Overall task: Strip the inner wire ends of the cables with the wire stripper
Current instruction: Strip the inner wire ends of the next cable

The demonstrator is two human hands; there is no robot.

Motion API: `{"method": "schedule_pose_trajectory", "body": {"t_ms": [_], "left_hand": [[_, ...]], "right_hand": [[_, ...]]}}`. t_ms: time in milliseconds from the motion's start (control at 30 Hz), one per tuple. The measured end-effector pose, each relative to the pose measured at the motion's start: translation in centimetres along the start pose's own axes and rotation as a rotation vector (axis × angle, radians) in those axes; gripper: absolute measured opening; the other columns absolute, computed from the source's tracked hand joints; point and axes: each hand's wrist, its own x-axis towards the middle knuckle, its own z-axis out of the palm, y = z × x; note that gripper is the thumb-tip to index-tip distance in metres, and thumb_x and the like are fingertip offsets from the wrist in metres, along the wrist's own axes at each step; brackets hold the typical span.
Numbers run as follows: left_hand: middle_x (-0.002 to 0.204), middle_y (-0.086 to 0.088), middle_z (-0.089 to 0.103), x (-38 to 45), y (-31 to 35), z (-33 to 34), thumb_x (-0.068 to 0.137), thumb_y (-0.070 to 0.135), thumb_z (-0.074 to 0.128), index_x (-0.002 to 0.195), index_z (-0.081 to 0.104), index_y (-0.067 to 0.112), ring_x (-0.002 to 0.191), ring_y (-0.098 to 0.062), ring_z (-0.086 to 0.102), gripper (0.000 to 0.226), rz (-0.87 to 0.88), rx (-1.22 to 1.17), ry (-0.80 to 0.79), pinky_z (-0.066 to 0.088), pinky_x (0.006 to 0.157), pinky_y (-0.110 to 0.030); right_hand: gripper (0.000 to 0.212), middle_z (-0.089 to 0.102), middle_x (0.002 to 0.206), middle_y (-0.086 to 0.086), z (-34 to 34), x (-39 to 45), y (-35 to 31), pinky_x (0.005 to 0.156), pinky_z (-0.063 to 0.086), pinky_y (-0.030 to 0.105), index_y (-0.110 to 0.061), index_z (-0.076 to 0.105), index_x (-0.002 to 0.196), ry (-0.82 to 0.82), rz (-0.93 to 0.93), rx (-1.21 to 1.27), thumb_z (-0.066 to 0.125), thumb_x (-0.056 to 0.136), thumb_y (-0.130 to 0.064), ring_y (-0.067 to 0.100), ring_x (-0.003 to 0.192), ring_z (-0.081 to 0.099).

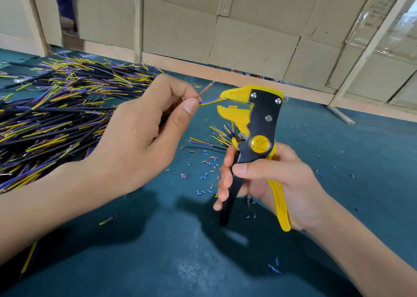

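My left hand (144,134) pinches a cable between thumb and fingers; its blue and yellow inner wires (208,101) reach into the jaws of the wire stripper (255,125). A red inner wire (206,90) with a bare end sticks up and away from the jaws. My right hand (270,183) grips the yellow and black stripper by its handles, jaws pointing left and slightly apart. The cable's black sheath is hidden inside my left hand.
A big heap of black cables (56,116) with blue and yellow ends covers the teal table (180,251) on the left. A few more cables (218,138) lie behind the stripper. Small bits of cut insulation (207,168) are scattered around. Cardboard boxes (248,25) stand behind.
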Motion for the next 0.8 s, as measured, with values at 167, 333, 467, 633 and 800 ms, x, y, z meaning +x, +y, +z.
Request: {"method": "schedule_pose_trajectory", "body": {"t_ms": [167, 333, 467, 633, 800], "left_hand": [[0.061, -0.002, 0.051, 0.00, 0.20, 0.01, 0.104, 0.032, 0.046, 0.106, 0.048, 0.023, 0.050, -0.021, 0.044, 0.009, -0.009, -0.011, -0.007, 0.037, 0.050, -0.031], [0.063, -0.001, 0.052, 0.03, 0.31, -0.01, 0.103, 0.028, 0.049, 0.106, 0.048, 0.023, 0.049, -0.016, 0.042, 0.007, 0.009, -0.020, -0.019, 0.031, 0.047, -0.017], [0.066, -0.001, 0.051, 0.02, 0.03, -0.21, 0.096, 0.016, 0.058, 0.103, 0.046, 0.027, 0.054, -0.014, 0.044, 0.018, 0.040, 0.026, -0.009, 0.032, 0.052, -0.013], [0.074, 0.003, 0.052, 0.06, 0.19, -0.44, 0.098, 0.014, 0.056, 0.105, 0.037, 0.032, 0.054, -0.015, 0.044, 0.027, 0.097, 0.032, -0.012, 0.031, 0.052, -0.011], [0.070, -0.004, 0.049, 0.20, 0.29, -0.24, 0.101, 0.033, 0.050, 0.108, 0.033, 0.040, 0.057, -0.040, 0.044, 0.019, 0.030, -0.255, -0.094, 0.036, 0.049, -0.041]], "right_hand": [[0.014, 0.061, 0.075, 0.023, 0.21, -0.07, -0.03, 0.067, 0.056, 0.056, -0.001, 0.069, 0.088, -0.007, 0.003, 0.003, 0.068, 0.076, -0.008, 0.037, 0.066, 0.062], [0.013, 0.061, 0.074, 0.022, 0.22, -0.17, -0.13, 0.068, 0.056, 0.056, -0.002, 0.069, 0.088, -0.017, 0.017, 0.009, 0.067, 0.076, -0.007, 0.037, 0.066, 0.062], [0.014, 0.061, 0.074, 0.022, 0.26, -0.09, -0.11, 0.069, 0.056, 0.058, -0.001, 0.068, 0.089, -0.009, 0.022, 0.007, 0.067, 0.077, -0.007, 0.037, 0.066, 0.062], [0.014, 0.061, 0.075, 0.023, 0.34, 0.00, -0.05, 0.069, 0.056, 0.058, 0.000, 0.068, 0.090, 0.004, 0.030, 0.012, 0.067, 0.077, -0.006, 0.038, 0.067, 0.062], [0.008, 0.060, 0.076, 0.023, 0.37, 0.14, 0.05, 0.068, 0.056, 0.057, 0.000, 0.067, 0.089, 0.083, -0.010, 0.034, 0.065, 0.082, -0.001, 0.038, 0.067, 0.063]]}}
